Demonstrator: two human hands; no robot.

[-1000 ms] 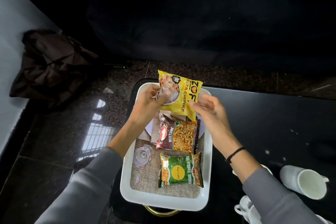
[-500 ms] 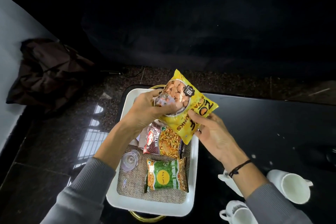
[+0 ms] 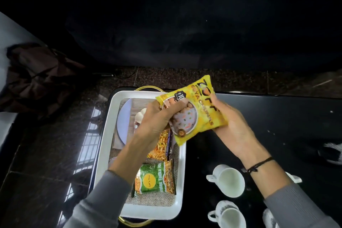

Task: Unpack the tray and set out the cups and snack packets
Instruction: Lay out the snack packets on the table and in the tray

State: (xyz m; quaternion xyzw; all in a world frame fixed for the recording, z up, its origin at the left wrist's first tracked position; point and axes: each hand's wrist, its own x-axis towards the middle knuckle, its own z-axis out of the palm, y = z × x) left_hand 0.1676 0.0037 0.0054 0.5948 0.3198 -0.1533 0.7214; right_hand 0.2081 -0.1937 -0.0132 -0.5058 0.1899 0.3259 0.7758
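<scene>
I've got both hands on the yellow packet [image 3: 199,114]: left hand [image 3: 157,116] pinching its near-left edge, right hand [image 3: 235,127] cupped under the other side, thumb on top. It hangs over the tray's [image 3: 182,172] right rim, so I judge this the lift-out step. Next it needs carrying right and setting on the table [image 3: 277,116], clear of the two cups [image 3: 229,181]. In the tray lie a green packet [image 3: 155,177], an orange packet [image 3: 162,144] and a plate [image 3: 123,118].

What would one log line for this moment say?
yellow packet: held over tray edge | left hand: grips it | right hand: grips it | green packet: in tray
</scene>
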